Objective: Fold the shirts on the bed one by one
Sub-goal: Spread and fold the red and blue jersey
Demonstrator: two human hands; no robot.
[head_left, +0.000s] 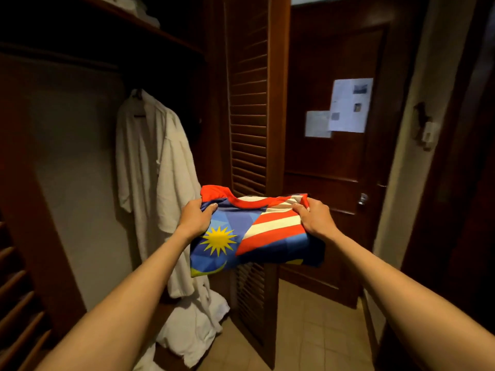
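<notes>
A folded shirt [257,236] with a red collar, blue panels, a yellow sun and red-and-white stripes is held level in the air in front of an open wardrobe. My left hand [197,218] grips its left edge, thumb on top. Its right edge is gripped the same way by my right hand [314,216]. The bed is out of view.
A white robe [155,183] hangs in the wardrobe at the left, its hem on the floor. A louvred wardrobe door [251,103] stands open behind the shirt. Beyond it is a dark wooden room door [334,156] with papers on it. Tiled floor [321,330] lies below.
</notes>
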